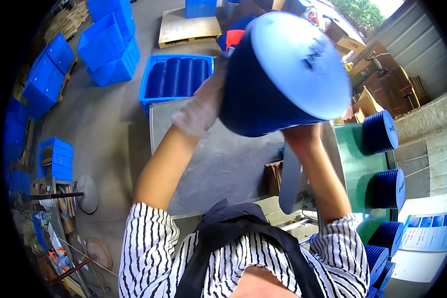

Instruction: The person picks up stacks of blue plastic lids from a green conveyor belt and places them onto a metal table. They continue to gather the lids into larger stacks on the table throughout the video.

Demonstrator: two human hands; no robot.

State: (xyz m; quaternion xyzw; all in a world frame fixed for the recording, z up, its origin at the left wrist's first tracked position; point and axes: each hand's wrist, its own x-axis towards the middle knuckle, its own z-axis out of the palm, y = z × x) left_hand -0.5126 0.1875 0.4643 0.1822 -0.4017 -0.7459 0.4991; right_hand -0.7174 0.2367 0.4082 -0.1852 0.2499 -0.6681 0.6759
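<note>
Both hands' grip clasps the blue disc stack (283, 74): gloved left hand (201, 107) beside, right hand (300, 134) beneath.

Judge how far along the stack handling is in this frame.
Done: several blue disc stacks already sit on the green machine. In hand: left hand in a glove and right hand hold a big stack of blue discs aloft. Left: a blue crate holds more discs.

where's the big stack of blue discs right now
In the head view the stack of blue discs is held up at top centre between the gloved left hand and the right hand, above the grey table.
</note>
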